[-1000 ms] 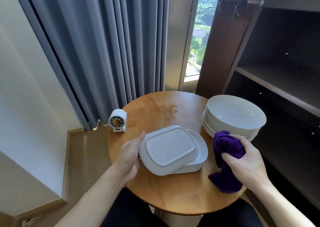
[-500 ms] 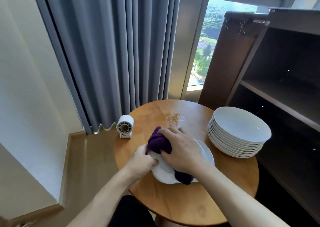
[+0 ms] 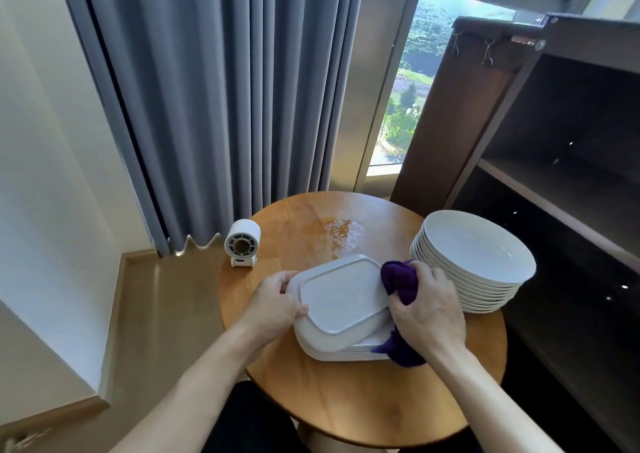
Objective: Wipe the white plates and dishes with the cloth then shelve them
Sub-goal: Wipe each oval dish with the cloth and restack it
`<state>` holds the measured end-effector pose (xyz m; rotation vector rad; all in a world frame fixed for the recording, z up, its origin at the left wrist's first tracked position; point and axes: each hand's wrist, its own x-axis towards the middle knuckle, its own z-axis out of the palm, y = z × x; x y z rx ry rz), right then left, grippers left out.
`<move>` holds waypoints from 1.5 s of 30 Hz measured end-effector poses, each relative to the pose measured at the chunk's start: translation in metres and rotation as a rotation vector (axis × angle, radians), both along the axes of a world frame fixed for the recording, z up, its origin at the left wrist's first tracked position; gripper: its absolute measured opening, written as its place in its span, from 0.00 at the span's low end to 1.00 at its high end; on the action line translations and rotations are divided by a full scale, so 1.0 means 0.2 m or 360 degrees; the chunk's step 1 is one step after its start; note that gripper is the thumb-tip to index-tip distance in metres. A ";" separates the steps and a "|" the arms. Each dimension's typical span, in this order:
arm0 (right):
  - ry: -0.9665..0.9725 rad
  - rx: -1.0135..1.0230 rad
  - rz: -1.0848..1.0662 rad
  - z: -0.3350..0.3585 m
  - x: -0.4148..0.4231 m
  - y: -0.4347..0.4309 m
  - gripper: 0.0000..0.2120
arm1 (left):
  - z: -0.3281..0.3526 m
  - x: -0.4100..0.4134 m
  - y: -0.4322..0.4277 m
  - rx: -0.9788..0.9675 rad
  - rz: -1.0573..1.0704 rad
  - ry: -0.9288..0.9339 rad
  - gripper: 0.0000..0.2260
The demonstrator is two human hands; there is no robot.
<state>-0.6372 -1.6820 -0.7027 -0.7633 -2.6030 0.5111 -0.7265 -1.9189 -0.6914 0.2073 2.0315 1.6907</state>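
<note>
A white rectangular dish [image 3: 341, 295] lies upside down, tilted, on top of a short stack of similar white dishes [image 3: 349, 352] on the round wooden table [image 3: 346, 400]. My left hand [image 3: 277, 305] grips the dish's left edge. My right hand [image 3: 427, 309] holds a bunched purple cloth [image 3: 398, 279] against the dish's right edge. A tall stack of round white plates [image 3: 474, 258] stands at the table's right side.
A dark wooden shelf unit [image 3: 561, 189] with bare boards stands right of the table. A small white round device [image 3: 242, 243] sits at the table's left rim. Grey curtains [image 3: 214, 89] and a window are behind. A wet patch [image 3: 341, 234] glistens on the tabletop.
My right hand with the cloth swept from the table's right onto the dish's middle, then back to its right edge. My left hand kept holding the dish.
</note>
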 end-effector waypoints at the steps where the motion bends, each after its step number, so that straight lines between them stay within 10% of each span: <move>1: 0.0015 0.0044 -0.0003 0.00 0.04 -0.05 0.22 | 0.00 -0.01 0.00 0.0001 -0.0005 -0.0004 0.23; 14: -0.0012 0.0170 0.0718 0.07 0.10 -0.68 0.27 | -0.03 -0.02 -0.04 0.0482 -0.0021 -0.0377 0.10; 20: -0.0133 0.0410 0.0819 0.12 -0.06 -0.71 0.24 | -0.03 -0.04 -0.06 0.0456 0.0000 -0.0514 0.27; 25: -0.0178 0.0412 0.1034 0.04 0.07 -0.62 0.25 | -0.03 -0.02 -0.03 0.0241 0.0011 -0.0391 0.19; 41: 0.0261 -0.0389 0.0216 0.02 0.33 0.14 0.24 | -0.05 -0.03 -0.04 0.0076 -0.0040 -0.0218 0.13; 45: -0.0016 -0.0513 0.0085 -0.13 0.51 0.32 0.25 | -0.01 -0.05 -0.07 0.0160 -0.0030 -0.0293 0.11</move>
